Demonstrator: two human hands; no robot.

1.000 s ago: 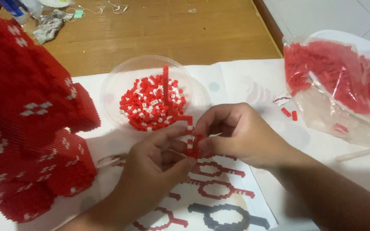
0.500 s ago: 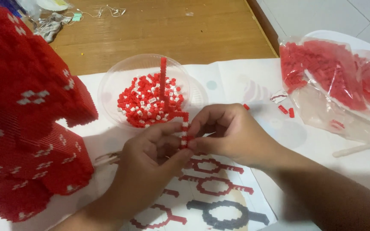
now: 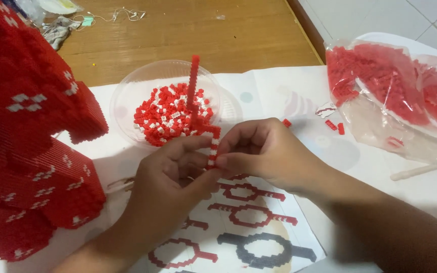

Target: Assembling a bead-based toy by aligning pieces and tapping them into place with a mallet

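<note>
- A wooden floor (image 3: 178, 30) runs across the top of the scene, meeting pale tiles at upper right; white paper sheets (image 3: 279, 96) cover the work area in front of it.
- A large red block-built model with white diamond patterns (image 3: 26, 126) fills the left edge, standing on the paper.
- Clear plastic bags packed with small red bricks (image 3: 380, 81) lie at right, well apart from the hands.
- A printed instruction sheet showing red and dark loop shapes (image 3: 248, 222) lies under and just below the hands.
- A round clear plastic bowl holding loose red and white bricks (image 3: 127, 96) sits just behind the hands.
- The left hand (image 3: 170, 187) curls its fingers closed around the lower part of a thin strip of red and white bricks (image 3: 213, 144), thumb pressed up beside it.
- The right hand (image 3: 269, 151) pinches the same strip from the other side, fingertips (image 3: 223, 161) closed on it, touching the left thumb.
- The strip's long red upper leg rises upright in front of the bowl.
- A few loose red bricks (image 3: 334, 125) lie on the paper near the bags.
</note>
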